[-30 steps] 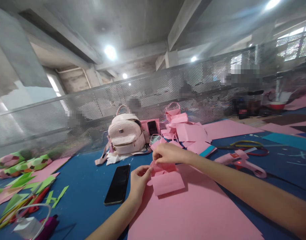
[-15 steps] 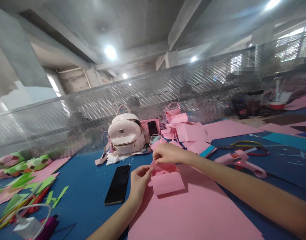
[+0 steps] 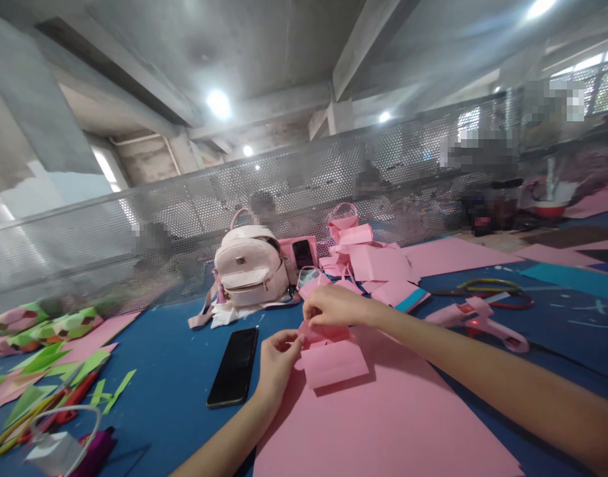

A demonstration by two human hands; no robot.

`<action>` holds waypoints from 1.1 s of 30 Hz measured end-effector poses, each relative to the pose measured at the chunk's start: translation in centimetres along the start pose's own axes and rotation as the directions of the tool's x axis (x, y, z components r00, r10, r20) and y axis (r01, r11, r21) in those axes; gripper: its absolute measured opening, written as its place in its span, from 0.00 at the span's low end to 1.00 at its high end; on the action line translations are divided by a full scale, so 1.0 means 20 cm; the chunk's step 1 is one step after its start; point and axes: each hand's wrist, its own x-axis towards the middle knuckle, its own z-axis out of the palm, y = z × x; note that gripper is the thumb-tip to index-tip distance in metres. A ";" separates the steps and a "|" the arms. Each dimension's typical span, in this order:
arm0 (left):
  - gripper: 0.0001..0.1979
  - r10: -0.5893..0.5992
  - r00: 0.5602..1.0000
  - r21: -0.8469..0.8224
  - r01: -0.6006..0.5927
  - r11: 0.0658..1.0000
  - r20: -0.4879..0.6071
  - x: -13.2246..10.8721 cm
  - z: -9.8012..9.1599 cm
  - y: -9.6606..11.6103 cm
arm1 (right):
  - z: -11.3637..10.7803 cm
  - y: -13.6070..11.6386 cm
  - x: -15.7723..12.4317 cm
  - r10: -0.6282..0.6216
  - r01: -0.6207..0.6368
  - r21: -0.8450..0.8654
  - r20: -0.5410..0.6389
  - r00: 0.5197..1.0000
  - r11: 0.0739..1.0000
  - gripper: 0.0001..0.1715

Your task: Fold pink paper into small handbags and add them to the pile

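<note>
Pink sheet (image 3: 383, 424): flat, smooth, matte, paper or thin foam (can't tell), on blue desk (image 3: 169, 371). Folded pink piece (image 3: 336, 364) at sheet's far L corner: boxy, same-looking thin stock, creased, wide smooth flap facing the wearer, narrower folds behind. L hand (image 3: 275, 364) at the sheet's far L edge, thumb + fingertips pinched on piece's L edge. R hand (image 3: 338, 306) over the sheet's far end, fingers curled, tips together on piece's upper L corner, close to L fingertips. Exact bit betw. tips hidden.

L of sheet: glossy blk phone (image 3: 233, 368), flat rectangle, apart from L hand. Well L: thin green strips (image 3: 118, 391), white boxy plug (image 3: 55, 454) w/ looped cable. Beyond sheet, to its L: pale pink backpack (image 3: 247, 268), rounded, soft, zip pocket. Beyond sheet: pile of pink pieces (image 3: 378, 262), bent + folded, w/ thin loop handles. R of sheet: pink plastic glue gun (image 3: 475, 321), red light lit, blk cord; scissors (image 3: 497, 288) w/ yellow/red loops behind it. Far beyond sheet: perforated metal panel (image 3: 199, 205).

Vs 0.5 s ago: hands basically same, same pinch; folded piece nudged a hair R at most; phone, glue gun unchanged. Pixelated bg patch upper R shifted L.
</note>
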 end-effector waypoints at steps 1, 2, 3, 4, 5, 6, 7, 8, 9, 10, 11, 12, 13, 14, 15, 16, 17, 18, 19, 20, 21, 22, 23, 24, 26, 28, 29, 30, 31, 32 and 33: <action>0.12 0.000 1.000 0.000 0.000 1.000 0.000 0.00 0.00 0.00 | 0.00 0.00 0.00 -0.001 0.001 0.000 0.000 1.000 1.000 0.07; 0.12 -0.001 1.000 0.000 0.001 1.000 0.000 0.00 0.00 0.00 | 0.00 0.00 0.00 -0.001 0.001 0.000 -0.001 1.000 1.000 0.08; 0.12 -0.001 1.000 -0.002 0.001 1.000 -0.001 0.00 0.00 0.00 | 0.00 0.01 0.00 -0.001 0.001 -0.001 -0.002 1.000 1.000 0.08; 0.12 -0.001 1.000 -0.005 0.001 1.000 -0.003 0.00 0.00 -0.01 | 0.00 0.01 0.00 0.000 0.000 -0.002 -0.004 1.000 1.000 0.08; 0.12 0.000 1.000 -0.007 0.000 1.000 -0.005 0.00 0.00 -0.01 | 0.00 0.01 0.00 0.000 0.000 -0.004 -0.006 1.000 1.000 0.08; 0.12 0.002 1.000 -0.010 -0.002 1.000 -0.006 0.00 0.00 -0.02 | 0.00 0.01 0.00 0.002 -0.002 -0.006 -0.008 1.000 1.000 0.07; 0.12 0.003 1.000 -0.011 -0.003 1.000 -0.006 0.00 0.00 -0.02 | 0.00 0.01 0.00 0.003 -0.003 -0.007 -0.010 1.000 1.000 0.07; 0.12 0.003 1.000 -0.011 -0.004 1.000 -0.006 0.01 0.00 -0.02 | -0.01 0.01 0.00 0.005 -0.005 -0.008 -0.010 1.000 1.000 0.08; 0.12 0.003 1.000 -0.010 -0.003 1.000 -0.004 0.01 0.00 -0.03 | -0.01 0.00 0.00 0.007 -0.007 -0.009 -0.009 1.000 1.000 0.08; 0.12 0.000 1.000 -0.008 0.000 1.000 -0.002 0.01 0.00 -0.03 | -0.01 0.00 0.00 0.009 -0.009 -0.010 -0.008 1.000 1.000 0.08; 0.11 -0.002 1.000 -0.007 0.002 1.000 0.001 0.01 0.00 -0.03 | -0.01 0.00 0.00 0.010 -0.010 -0.010 -0.006 1.000 1.000 0.08; 0.11 -0.004 1.000 -0.006 0.004 1.000 0.004 0.01 0.00 -0.03 | -0.01 0.00 0.00 0.012 -0.012 -0.009 -0.005 1.000 1.000 0.08; 0.11 -0.005 1.000 -0.005 0.006 1.000 0.008 0.02 -0.01 -0.04 | -0.01 0.00 0.00 0.013 -0.013 -0.009 -0.004 1.000 1.000 0.08; 0.11 -0.006 1.000 -0.006 0.006 1.000 0.015 0.02 -0.01 -0.04 | -0.01 0.00 0.00 0.014 -0.014 -0.008 -0.004 1.000 1.000 0.09; 0.10 -0.006 1.000 -0.007 0.006 1.000 0.023 0.02 -0.01 -0.04 | 0.00 0.00 0.00 0.015 -0.015 -0.008 -0.003 1.000 1.000 0.09; 0.10 -0.005 0.999 -0.008 0.005 1.000 0.032 0.02 -0.01 -0.04 | 0.00 0.00 0.00 0.017 -0.017 -0.008 -0.003 1.000 1.000 0.08; 0.10 -0.004 0.999 -0.009 0.004 1.000 0.042 0.02 -0.01 -0.05 | 0.00 0.00 0.00 0.019 -0.019 -0.009 -0.002 1.000 1.000 0.08; 0.10 -0.002 0.999 -0.010 0.002 1.000 0.049 0.02 -0.01 -0.05 | 0.00 0.00 0.00 0.021 -0.021 -0.009 -0.001 1.000 1.000 0.08; 0.10 0.001 0.999 -0.012 0.000 1.000 0.054 0.02 -0.01 -0.05 | 0.00 0.00 0.00 0.022 -0.022 -0.009 -0.001 1.000 1.000 0.08; 0.10 0.004 0.998 -0.013 -0.003 1.000 0.055 0.02 -0.01 -0.05 | 0.00 0.00 0.00 0.023 -0.023 -0.008 -0.001 1.000 1.000 0.07; 0.11 0.007 0.999 -0.015 -0.006 1.000 0.054 0.02 -0.01 -0.05 | 0.00 0.00 0.00 0.022 -0.022 -0.008 -0.001 1.000 1.000 0.07; 0.11 0.011 0.999 -0.016 -0.010 1.000 0.050 0.02 -0.01 -0.05 | -0.01 0.00 0.00 0.021 -0.021 -0.009 -0.002 1.000 1.000 0.07; 0.11 0.013 0.999 -0.018 -0.012 1.000 0.046 0.02 -0.01 -0.05 | -0.01 0.00 0.00 0.020 -0.020 -0.010 -0.005 1.000 1.000 0.07; 0.11 0.015 0.999 -0.019 -0.014 1.000 0.041 0.02 -0.01 -0.05 | -0.01 0.00 0.00 0.019 -0.019 -0.011 -0.007 1.000 1.000 0.07; 0.12 0.017 0.999 -0.020 -0.016 1.000 0.036 0.02 -0.01 -0.04 | -0.01 0.00 0.00 0.018 -0.018 -0.014 -0.009 1.000 1.000 0.07; 0.12 0.018 0.999 -0.018 -0.017 1.000 0.035 0.02 -0.01 -0.04 | -0.01 0.00 0.00 0.018 -0.018 -0.013 -0.005 1.000 1.000 0.08; 0.12 0.018 0.999 -0.017 -0.018 1.000 0.035 0.02 0.00 -0.03 | -0.01 0.00 0.00 0.018 -0.018 -0.012 -0.003 1.000 1.000 0.08; 0.12 0.019 0.999 -0.016 -0.019 1.000 0.035 0.02 0.00 -0.03 | -0.01 0.00 0.00 0.017 -0.017 -0.011 0.000 1.000 1.000 0.08; 0.12 0.020 0.999 -0.015 -0.019 1.000 0.035 0.02 0.00 -0.03 | 0.00 0.00 0.00 0.016 -0.016 -0.009 0.001 1.000 1.000 0.08; 0.12 0.019 0.999 -0.014 -0.019 1.000 0.036 0.02 0.00 -0.03 | 0.00 0.01 0.00 0.014 -0.014 -0.008 0.002 1.000 1.000 0.08; 0.12 0.018 0.999 -0.013 -0.018 1.000 0.038 0.02 0.00 -0.03 | 0.00 0.01 0.00 0.012 -0.012 -0.007 0.002 1.000 1.000 0.08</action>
